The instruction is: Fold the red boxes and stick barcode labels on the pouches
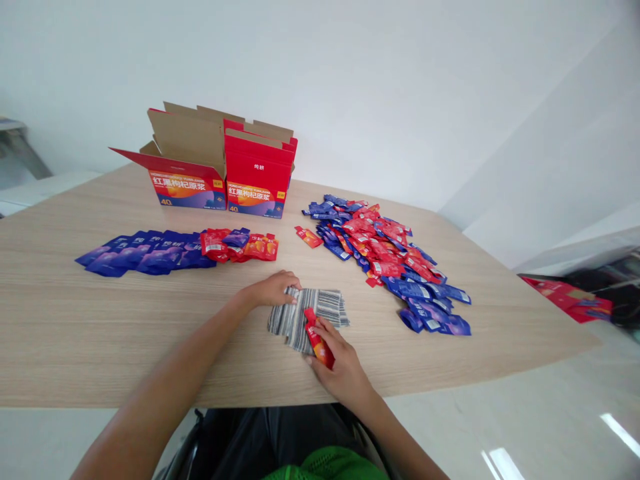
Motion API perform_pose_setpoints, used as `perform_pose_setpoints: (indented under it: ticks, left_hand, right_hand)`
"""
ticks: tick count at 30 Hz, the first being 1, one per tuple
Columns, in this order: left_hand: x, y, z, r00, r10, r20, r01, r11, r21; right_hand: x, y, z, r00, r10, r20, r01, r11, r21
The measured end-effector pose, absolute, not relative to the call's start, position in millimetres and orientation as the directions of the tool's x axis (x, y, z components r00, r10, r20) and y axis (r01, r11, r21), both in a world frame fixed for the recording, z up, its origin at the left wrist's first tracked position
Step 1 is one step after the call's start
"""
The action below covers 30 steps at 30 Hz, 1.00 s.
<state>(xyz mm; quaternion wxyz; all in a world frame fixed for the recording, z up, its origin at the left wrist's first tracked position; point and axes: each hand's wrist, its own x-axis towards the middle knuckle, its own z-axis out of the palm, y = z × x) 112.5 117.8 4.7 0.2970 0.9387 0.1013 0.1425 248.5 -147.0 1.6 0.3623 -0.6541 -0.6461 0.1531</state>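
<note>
A red drink pouch (317, 343) is gripped in my right hand (343, 367), with the thumb on one side and the fingers on the other. Under it, a grey-and-white striped cloth (327, 303) lies folded in uneven layers on the table. My left hand (274, 289) pinches the cloth's upper left corner between thumb and fingers. Behind my left hand, red pouches (260, 247) lie in an overlapping row with one small purple pouch (236, 237) on top. Further left, larger purple-blue pouches (160, 253) continue that row.
Two red cartons with raised flaps, a left carton (190, 190) and a right carton (256, 173), stand by the wall. A mixed pile of red and blue pouches (375, 243) spreads at right. A single red pouch (309, 237) lies beside it. The wooden table (225, 360) ends before my lap.
</note>
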Motion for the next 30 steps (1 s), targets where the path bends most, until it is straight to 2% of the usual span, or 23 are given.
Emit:
perform_pose_setpoints:
  ticks: [4, 6, 8, 10, 12, 13, 15, 17, 19, 22, 24, 27, 30]
  left_hand:
    - [112, 116, 7, 0.937, 0.296, 0.187, 0.131, -0.793, 0.595]
    - [111, 112, 9, 0.933, 0.307, 0.185, 0.141, -0.789, 0.597]
    - [112, 106, 13, 0.916, 0.339, 0.214, 0.143, -0.776, 0.615]
    - [114, 99, 18, 0.856, 0.426, 0.294, 0.132, -0.728, 0.673]
    - [118, 92, 25, 0.752, 0.553, 0.359, 0.063, -0.602, 0.796]
    - [121, 88, 29, 0.711, 0.611, 0.349, -0.010, -0.487, 0.873]
    - [125, 82, 38, 0.744, 0.628, 0.229, -0.189, -0.131, 0.973]
    - [128, 78, 45, 0.829, 0.539, 0.150, -0.293, 0.190, 0.937]
    - [130, 75, 48, 0.811, 0.567, 0.148, -0.369, 0.297, 0.881]
    - [134, 74, 43, 0.625, 0.770, 0.131, -0.454, 0.222, 0.863]
    - [136, 76, 36, 0.511, 0.852, 0.118, -0.482, 0.170, 0.860]
    - [138, 81, 30, 0.425, 0.894, 0.141, -0.495, 0.099, 0.863]
    - [134, 83, 34, 0.469, 0.879, 0.090, -0.429, 0.138, 0.893]
  right_hand:
    - [251, -175, 7, 0.190, 0.962, 0.196, 0.641, 0.030, -0.767]
    - [253, -179, 12, 0.228, 0.962, 0.148, 0.541, 0.001, -0.841]
    - [257, -176, 21, 0.270, 0.960, 0.075, 0.329, -0.019, -0.944]
    - [263, -165, 34, 0.314, 0.949, -0.021, 0.009, -0.025, -1.000]
    - [268, -146, 48, 0.332, 0.936, -0.112, -0.288, -0.013, -0.957]
    - [269, -133, 54, 0.334, 0.932, -0.138, -0.387, 0.002, -0.922]
    - [272, -100, 67, 0.341, 0.930, -0.134, -0.491, 0.054, -0.870]
    - [273, -62, 74, 0.362, 0.929, -0.077, -0.514, 0.131, -0.847]
    - [274, -25, 76, 0.371, 0.928, -0.016, -0.516, 0.192, -0.835]
    - [270, 11, 64, 0.295, 0.954, 0.047, -0.519, 0.202, -0.831]
    - [266, 19, 50, 0.225, 0.970, 0.096, -0.495, 0.198, -0.846]
    - [261, 15, 30, 0.205, 0.961, 0.188, -0.378, 0.255, -0.890]
    - [261, 10, 18, 0.232, 0.946, 0.225, -0.248, 0.281, -0.927]
